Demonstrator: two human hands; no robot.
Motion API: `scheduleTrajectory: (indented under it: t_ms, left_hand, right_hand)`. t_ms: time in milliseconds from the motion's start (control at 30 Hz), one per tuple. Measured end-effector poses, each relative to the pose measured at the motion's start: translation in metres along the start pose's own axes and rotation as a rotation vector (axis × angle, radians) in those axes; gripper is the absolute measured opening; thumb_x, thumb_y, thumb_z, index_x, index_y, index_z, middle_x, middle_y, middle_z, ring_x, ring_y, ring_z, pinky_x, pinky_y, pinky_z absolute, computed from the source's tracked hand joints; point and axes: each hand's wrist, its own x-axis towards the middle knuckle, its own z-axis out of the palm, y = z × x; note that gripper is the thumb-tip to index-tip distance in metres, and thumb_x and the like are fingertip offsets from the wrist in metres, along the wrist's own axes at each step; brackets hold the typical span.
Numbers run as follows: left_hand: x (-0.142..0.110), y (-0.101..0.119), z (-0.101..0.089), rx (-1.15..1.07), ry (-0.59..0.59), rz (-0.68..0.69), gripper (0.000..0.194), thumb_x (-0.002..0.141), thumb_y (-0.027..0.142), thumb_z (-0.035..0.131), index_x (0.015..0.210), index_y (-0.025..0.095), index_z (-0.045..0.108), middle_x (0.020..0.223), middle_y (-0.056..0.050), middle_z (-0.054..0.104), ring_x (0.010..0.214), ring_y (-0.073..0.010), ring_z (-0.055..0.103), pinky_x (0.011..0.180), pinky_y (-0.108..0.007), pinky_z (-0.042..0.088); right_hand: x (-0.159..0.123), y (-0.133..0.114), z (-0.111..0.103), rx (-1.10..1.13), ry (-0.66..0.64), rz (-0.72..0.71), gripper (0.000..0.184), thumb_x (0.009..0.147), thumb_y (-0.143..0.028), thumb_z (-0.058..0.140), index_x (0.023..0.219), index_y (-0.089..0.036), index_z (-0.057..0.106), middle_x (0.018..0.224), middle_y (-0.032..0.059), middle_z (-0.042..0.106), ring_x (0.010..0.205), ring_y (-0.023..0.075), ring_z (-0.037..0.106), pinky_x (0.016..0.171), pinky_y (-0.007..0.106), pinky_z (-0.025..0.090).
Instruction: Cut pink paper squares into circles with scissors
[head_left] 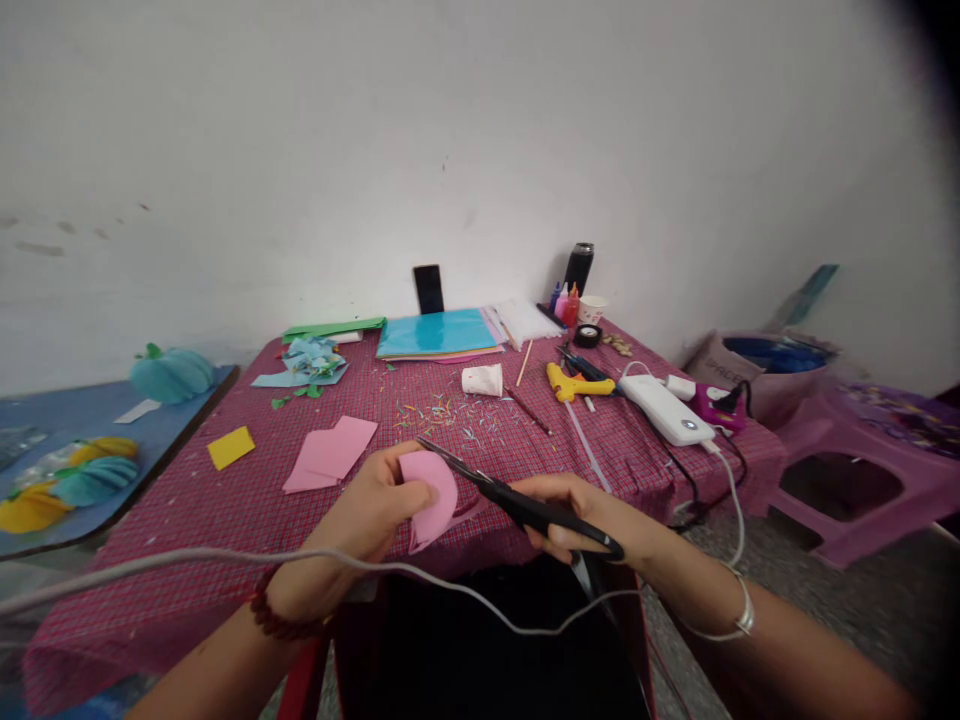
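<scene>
My left hand (382, 500) pinches a folded piece of pink paper (435, 490) with a rounded edge, held above the table's front edge. In my right hand (562, 510) are black-handled scissors (525, 505), their blades pointing left along the upper right side of the pink paper. A narrow pink strip hangs between the paper and the scissors. Whether the blades touch the paper I cannot tell. Flat pink paper squares (334, 452) lie left of my hands, and a small yellow paper square (231, 448) is farther left.
Paper shavings, a tipped paper cup (482, 380) and a pencil (529, 411) lie mid-table. At the right are a yellow glue gun (577, 383) and a white power bank (666, 408). A white cable (420, 572) crosses before my forearms. Coloured sheets (435, 333) lie at the back.
</scene>
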Motion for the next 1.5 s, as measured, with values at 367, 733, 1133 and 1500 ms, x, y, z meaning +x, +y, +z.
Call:
scheduleTrajectory:
  t_ms: [367,733,1133,1500]
  left_hand:
    - [0.001,0.0,0.0,-0.118,0.023,-0.005,0.013,0.053,0.012,0.069,0.06,0.015,0.058,0.053,0.004,0.058,0.045,-0.008,0.049,0.045,-0.02,0.038]
    - [0.015,-0.026,-0.015,-0.248,0.19,0.016,0.021,0.058,0.02,0.082,0.066,0.014,0.064,0.063,0.002,0.064,0.058,-0.009,0.056,0.057,-0.022,0.043]
    - [0.049,-0.044,-0.014,-0.322,0.01,0.056,0.029,0.062,0.023,0.08,0.087,0.015,0.068,0.071,0.0,0.067,0.059,-0.0099,0.057,0.057,-0.022,0.045]
    - [0.09,-0.042,-0.036,-0.291,0.044,0.143,0.05,0.078,0.029,0.068,0.123,0.027,0.047,0.059,0.007,0.058,0.041,-0.0072,0.049,0.04,-0.016,0.039]
  right_hand:
    - [0.025,0.004,-0.02,-0.676,0.352,-0.088,0.046,0.082,-0.024,0.061,0.127,-0.021,0.057,0.097,0.0054,0.066,0.08,0.016,0.06,0.07,0.028,0.048]
    - [0.063,0.019,-0.037,-1.26,0.574,-0.149,0.023,0.084,-0.019,0.058,0.105,-0.014,0.066,0.101,0.0126,0.062,0.099,0.0253,0.055,0.091,0.041,0.041]
    - [0.112,0.01,0.003,0.251,0.16,-0.002,0.034,0.071,-0.043,0.076,0.075,-0.014,0.057,0.061,-0.0035,0.06,0.051,0.0072,0.053,0.053,0.02,0.043]
    - [0.164,0.03,-0.02,0.539,-0.002,0.074,0.031,0.075,-0.037,0.074,0.086,-0.011,0.061,0.068,0.0024,0.068,0.049,0.0073,0.059,0.047,0.017,0.048]
